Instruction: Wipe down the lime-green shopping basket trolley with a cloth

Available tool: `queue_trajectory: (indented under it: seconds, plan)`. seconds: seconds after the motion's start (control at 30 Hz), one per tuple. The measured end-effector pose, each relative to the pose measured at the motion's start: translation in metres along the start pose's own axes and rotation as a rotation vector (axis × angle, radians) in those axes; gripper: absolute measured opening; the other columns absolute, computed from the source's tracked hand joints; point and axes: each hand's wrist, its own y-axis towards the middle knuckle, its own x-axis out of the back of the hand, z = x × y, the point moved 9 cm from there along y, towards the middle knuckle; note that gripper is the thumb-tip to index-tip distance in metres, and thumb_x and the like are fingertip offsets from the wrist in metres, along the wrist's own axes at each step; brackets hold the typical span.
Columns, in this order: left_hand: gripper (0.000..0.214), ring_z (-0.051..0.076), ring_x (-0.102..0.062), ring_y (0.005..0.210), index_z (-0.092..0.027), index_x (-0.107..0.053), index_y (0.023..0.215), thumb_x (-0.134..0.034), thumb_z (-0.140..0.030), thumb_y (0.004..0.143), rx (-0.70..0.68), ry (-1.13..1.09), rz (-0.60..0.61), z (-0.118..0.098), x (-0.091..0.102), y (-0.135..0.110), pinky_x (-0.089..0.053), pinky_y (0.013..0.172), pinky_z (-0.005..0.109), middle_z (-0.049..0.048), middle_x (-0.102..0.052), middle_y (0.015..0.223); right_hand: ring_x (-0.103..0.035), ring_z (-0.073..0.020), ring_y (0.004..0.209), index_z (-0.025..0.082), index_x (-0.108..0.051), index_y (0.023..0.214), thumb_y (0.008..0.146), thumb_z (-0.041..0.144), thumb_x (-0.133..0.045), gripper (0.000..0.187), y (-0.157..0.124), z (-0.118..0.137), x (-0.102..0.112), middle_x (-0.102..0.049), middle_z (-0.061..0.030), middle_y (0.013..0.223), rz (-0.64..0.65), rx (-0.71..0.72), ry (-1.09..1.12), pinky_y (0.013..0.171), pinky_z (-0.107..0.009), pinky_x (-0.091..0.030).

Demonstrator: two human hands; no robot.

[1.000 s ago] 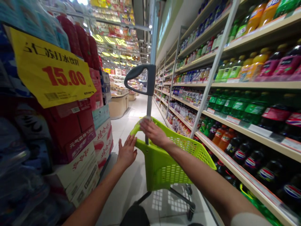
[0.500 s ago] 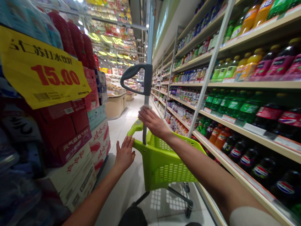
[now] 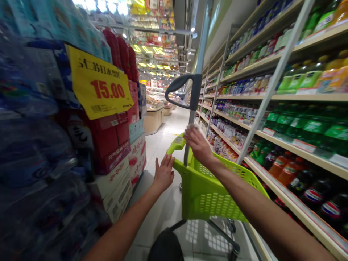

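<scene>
A lime-green wheeled shopping basket [image 3: 214,195] stands in the aisle in front of me. Its grey pull handle [image 3: 183,90] rises on a metal pole [image 3: 187,145]. My right hand [image 3: 198,145] is wrapped round the pole just above the basket rim. My left hand [image 3: 163,174] has its fingers stretched out flat against the basket's left rim corner, holding nothing.
Shelves of soda and juice bottles [image 3: 299,127] run along the right. On the left stands a stack of red and white drink cartons [image 3: 116,152] and wrapped water packs with a yellow 15.00 price sign [image 3: 100,85]. The tiled aisle floor [image 3: 168,130] leads ahead to a wooden display counter [image 3: 153,119].
The view has swung left, so basket and hands now sit further right in the picture. The basket has tilted and turned slightly; both hands keep their places on it.
</scene>
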Motion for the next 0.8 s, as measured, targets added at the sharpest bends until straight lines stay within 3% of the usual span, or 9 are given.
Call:
queue_trajectory:
  seconds: [0.1, 0.27, 0.4, 0.47, 0.53, 0.63, 0.8]
  plan:
    - [0.055, 0.024, -0.027, 0.129, -0.016, -0.038, 0.127, -0.044, -0.015, 0.071, 0.001, -0.011, 0.017, -0.001, 0.0, -0.001, -0.01, 0.105, 0.055, 0.0097, -0.036, 0.137, -0.018, -0.0202, 0.132, 0.015, -0.046, 0.124, 0.083, 0.007, -0.031, 0.044, -0.006, -0.012, 0.008, -0.038, -0.0086, 0.136, -0.229, -0.23, 0.066, 0.107, -0.047, -0.026]
    - [0.053, 0.024, -0.025, 0.13, -0.012, -0.036, 0.127, -0.042, -0.015, 0.074, -0.018, -0.093, -0.055, -0.03, 0.009, 0.007, -0.01, 0.106, 0.054, 0.013, -0.035, 0.138, -0.036, -0.0221, 0.124, 0.016, -0.038, 0.129, 0.084, 0.013, -0.032, 0.046, -0.088, 0.007, -0.052, -0.045, -0.0135, 0.129, -0.231, -0.571, 0.188, 0.1, -0.048, -0.036]
    - [0.058, 0.024, -0.03, 0.127, -0.013, -0.025, 0.133, -0.041, -0.019, 0.077, -0.049, -0.2, -0.054, -0.055, 0.006, 0.011, -0.012, 0.105, 0.054, 0.0145, -0.039, 0.135, -0.027, -0.022, 0.129, 0.019, -0.044, 0.125, 0.082, 0.008, -0.031, 0.047, -0.146, 0.025, -0.072, -0.042, -0.0103, 0.132, -0.093, -0.468, 0.216, 0.103, -0.05, -0.031]
    - [0.058, 0.024, -0.033, 0.125, -0.016, -0.028, 0.132, -0.042, -0.019, 0.075, -0.083, -0.2, 0.004, -0.058, -0.002, 0.008, -0.012, 0.104, 0.056, 0.0139, -0.039, 0.134, -0.024, -0.0216, 0.13, 0.02, -0.048, 0.122, 0.079, 0.005, -0.031, 0.048, -0.169, 0.018, -0.067, -0.041, -0.0082, 0.133, -0.031, -0.418, 0.202, 0.104, -0.05, -0.029]
    - [0.055, 0.025, -0.031, 0.126, -0.019, -0.035, 0.127, -0.045, -0.018, 0.074, -0.126, -0.161, 0.048, -0.059, -0.009, 0.002, -0.013, 0.104, 0.056, 0.0134, -0.037, 0.136, -0.026, -0.0218, 0.129, 0.02, -0.051, 0.119, 0.077, 0.002, -0.031, 0.05, -0.189, 0.003, -0.056, -0.043, -0.0086, 0.131, -0.02, -0.464, 0.161, 0.104, -0.051, -0.029]
    - [0.049, 0.026, -0.028, 0.128, -0.017, -0.042, 0.122, -0.047, -0.019, 0.073, -0.122, -0.107, 0.041, -0.058, -0.01, -0.003, -0.013, 0.104, 0.054, 0.0145, -0.035, 0.136, -0.03, -0.0223, 0.127, 0.017, -0.052, 0.118, 0.073, 0.001, -0.032, 0.052, -0.198, -0.008, -0.048, -0.046, -0.0105, 0.129, -0.054, -0.594, 0.118, 0.102, -0.052, -0.031]
    - [0.053, 0.026, -0.022, 0.131, -0.014, -0.04, 0.125, -0.045, -0.016, 0.073, -0.113, -0.099, -0.063, -0.077, -0.006, -0.002, -0.014, 0.105, 0.051, 0.0152, -0.029, 0.14, -0.03, -0.0222, 0.127, 0.013, -0.05, 0.121, 0.073, 0.003, -0.032, 0.052, -0.173, 0.0, -0.064, -0.046, -0.0123, 0.129, -0.112, -0.686, 0.143, 0.103, -0.051, -0.031]
